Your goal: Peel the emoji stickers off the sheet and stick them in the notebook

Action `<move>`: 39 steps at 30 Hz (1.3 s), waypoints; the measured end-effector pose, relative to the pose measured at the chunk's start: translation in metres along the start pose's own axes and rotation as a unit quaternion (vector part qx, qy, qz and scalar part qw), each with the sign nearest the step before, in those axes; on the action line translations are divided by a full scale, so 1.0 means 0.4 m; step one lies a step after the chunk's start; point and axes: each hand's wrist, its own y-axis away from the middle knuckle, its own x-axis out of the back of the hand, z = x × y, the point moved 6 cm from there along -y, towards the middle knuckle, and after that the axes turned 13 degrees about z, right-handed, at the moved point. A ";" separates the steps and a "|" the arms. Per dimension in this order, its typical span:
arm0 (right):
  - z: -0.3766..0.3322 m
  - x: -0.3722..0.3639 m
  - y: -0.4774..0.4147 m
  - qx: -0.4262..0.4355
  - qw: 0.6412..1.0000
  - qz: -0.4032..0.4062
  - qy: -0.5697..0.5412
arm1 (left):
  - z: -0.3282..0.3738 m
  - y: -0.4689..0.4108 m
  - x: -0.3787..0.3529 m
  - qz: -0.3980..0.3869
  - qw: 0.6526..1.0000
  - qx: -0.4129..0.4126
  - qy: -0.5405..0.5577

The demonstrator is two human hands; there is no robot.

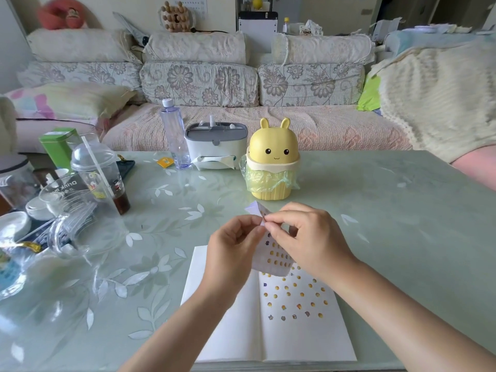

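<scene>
An open white notebook lies at the table's near edge. Several small emoji stickers dot its right page. Above it I hold up the sticker sheet, which still carries rows of yellow emoji; its top corner is bent back. My left hand pinches the sheet's upper left edge. My right hand pinches at the sheet's top, thumb and forefinger closed on a small spot there. Whether a sticker sits between those fingertips I cannot tell.
A yellow bunny-shaped bin with a green liner stands just beyond my hands. A tissue box and a water bottle stand behind it. Plastic cups, glassware and a green tin crowd the left side. A sofa runs along the back.
</scene>
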 end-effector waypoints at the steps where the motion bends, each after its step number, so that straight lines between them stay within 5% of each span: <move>1: 0.004 -0.006 -0.003 -0.008 1.000 -0.003 -0.005 | -0.001 -0.006 0.000 -0.004 1.000 0.004 -0.002; 15: -0.010 -0.020 -0.013 0.003 0.999 0.024 0.032 | -0.050 -0.017 -0.026 -0.099 0.972 0.160 0.142; 24: -0.018 -0.030 0.000 -0.050 0.998 -0.006 0.026 | -0.026 -0.014 0.016 -0.040 0.998 0.044 0.018; 39: 0.015 -0.038 0.007 -0.176 0.972 -0.117 -0.099 | -0.020 -0.008 0.041 -0.040 0.997 0.024 -0.058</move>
